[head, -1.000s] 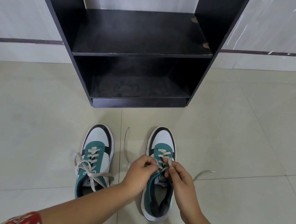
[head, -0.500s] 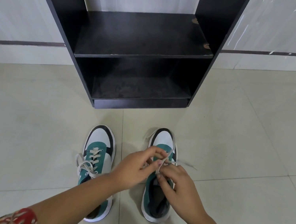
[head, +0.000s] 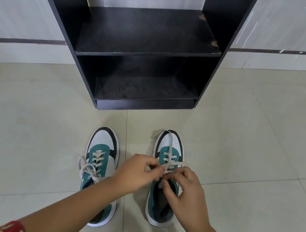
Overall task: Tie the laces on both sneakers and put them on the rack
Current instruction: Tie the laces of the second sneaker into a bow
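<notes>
Two green, white and black sneakers stand side by side on the tiled floor, toes toward the rack. The left sneaker (head: 101, 154) has its laces in a bow. Over the right sneaker (head: 169, 148) my left hand (head: 136, 173) and my right hand (head: 186, 194) meet, each pinching part of its white lace (head: 169, 144). One lace end runs forward over the toe, another sticks out to the right. The black rack (head: 150, 36) stands just beyond the shoes, with its two shelves bare.
Pale floor tiles (head: 262, 152) stretch to both sides of the shoes. A white wall (head: 15, 6) with a dark stripe stands behind the rack. A red patterned sleeve (head: 10, 228) shows at the bottom left.
The lace ends that lay out on the floor have been drawn in over the right sneaker. My hands have crossed the lace and stay pinched together above its eyelets.
</notes>
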Demonstrator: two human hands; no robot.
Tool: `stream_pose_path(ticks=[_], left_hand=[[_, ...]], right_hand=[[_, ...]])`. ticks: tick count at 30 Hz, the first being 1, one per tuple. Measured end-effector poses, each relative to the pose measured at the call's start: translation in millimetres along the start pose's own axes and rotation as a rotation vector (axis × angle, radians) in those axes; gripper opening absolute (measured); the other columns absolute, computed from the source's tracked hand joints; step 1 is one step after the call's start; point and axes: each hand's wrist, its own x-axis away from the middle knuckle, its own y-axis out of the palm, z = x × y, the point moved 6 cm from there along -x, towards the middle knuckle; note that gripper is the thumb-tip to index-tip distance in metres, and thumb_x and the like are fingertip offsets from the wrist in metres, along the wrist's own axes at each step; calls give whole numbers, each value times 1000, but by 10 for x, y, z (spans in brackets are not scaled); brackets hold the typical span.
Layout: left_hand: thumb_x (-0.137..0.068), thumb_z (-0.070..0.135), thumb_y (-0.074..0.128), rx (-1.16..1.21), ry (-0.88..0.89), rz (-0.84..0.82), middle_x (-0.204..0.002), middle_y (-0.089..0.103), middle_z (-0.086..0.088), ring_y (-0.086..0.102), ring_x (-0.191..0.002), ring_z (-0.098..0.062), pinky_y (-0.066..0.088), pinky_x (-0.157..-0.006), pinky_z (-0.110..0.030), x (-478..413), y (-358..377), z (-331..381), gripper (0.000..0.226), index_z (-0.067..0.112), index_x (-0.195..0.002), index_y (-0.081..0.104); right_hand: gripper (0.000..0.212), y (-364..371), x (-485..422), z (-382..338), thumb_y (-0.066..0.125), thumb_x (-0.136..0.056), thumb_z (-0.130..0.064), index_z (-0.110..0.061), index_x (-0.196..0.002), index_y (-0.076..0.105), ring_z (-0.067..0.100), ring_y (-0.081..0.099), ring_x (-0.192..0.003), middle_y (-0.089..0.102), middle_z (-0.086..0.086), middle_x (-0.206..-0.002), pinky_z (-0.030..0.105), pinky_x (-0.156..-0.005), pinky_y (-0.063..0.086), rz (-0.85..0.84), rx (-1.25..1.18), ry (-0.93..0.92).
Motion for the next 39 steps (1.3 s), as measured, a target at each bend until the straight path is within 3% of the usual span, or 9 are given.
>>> stream_pose_path(ticks=[4, 8, 12, 18, 21, 24, 29, 32, 39], left_hand=[[-87, 40, 54, 251, -107, -45, -69, 74, -5, 64, -73, -29, 51, -86, -45, -48, -9, -107, 35, 14, -73, 74], [-90, 27, 56, 310, -85, -32, -62, 70, 12, 62, -64, -1, 48, -73, -28, -34, -10, -42, 23, 19, -79, 74], [-90, 39, 51, -67, 13, 121, -72, 70, 11, 50, -45, 4, 37, -51, -22, 15, -173, -26, 24, 27, -90, 71], [-91, 44, 47, -399, 76, 223, -46, 42, 6, 47, -49, -14, 28, -47, -20, 34, -284, -144, 43, 22, -54, 41], [-91, 44, 44, -552, -6, 191, -54, 50, 2, 56, -58, -21, 35, -51, -27, 4, -271, -297, 42, 19, -58, 45], [-91, 44, 41, -782, -79, 95, -78, 66, -1, 63, -76, -22, 42, -67, -31, -11, -239, -477, 36, 16, -78, 59], [-89, 40, 46, -700, -40, -51, -125, 57, 7, 51, -115, -17, 36, -100, -35, -9, -22, -561, 35, 30, -123, 52], [-91, 33, 47, -433, 64, -11, -129, 54, 12, 49, -117, -12, 41, -98, -30, -8, 101, -342, 32, 32, -123, 51], [-86, 28, 57, -316, 92, 125, -115, 59, 11, 53, -108, -10, 45, -93, -31, -83, 138, -124, 11, 22, -95, 62]], right_hand=[[21, 90, 31, -13, 63, -78, -34, -33, -99, 65, 2, 55, -89, 52, -14, -93, 6, -73, 40, -3, 4, 49], [10, 115, -42, 26, 71, -77, -31, -22, -78, 68, 3, 53, -89, 51, -6, -90, 7, -72, 38, -43, -114, 136], [21, -104, -114, 75, 75, -75, -22, -20, -61, 59, -4, 50, -106, 53, -7, -106, 9, -83, 40, 39, -277, 214], [36, -561, -320, 98, 66, -84, -16, -13, -56, 43, 12, 45, -46, 46, -1, -51, 30, -55, 45, 96, -607, 317], [25, -663, -337, 136, 67, -83, -30, -17, -64, 55, 13, 32, -45, 38, -9, -44, 27, -50, 30, 82, -397, 346], [20, -734, -328, 207, 60, -83, -46, -27, -76, 61, 11, 47, -50, 49, -7, -48, 28, -51, 34, -2, 86, 341], [39, -428, -178, 532, 44, -89, -48, -29, -123, 51, 24, 56, -111, 63, 1, -118, 35, -82, 41, -384, 773, 372], [40, -262, -147, 442, 40, -92, -41, -30, -130, 45, 23, 51, -117, 59, -4, -127, 37, -93, 39, -305, 692, 208], [22, -78, -228, 162, 51, -86, -33, -26, -105, 60, 20, 62, -91, 71, -5, -94, 32, -74, 45, -153, 365, 46]])
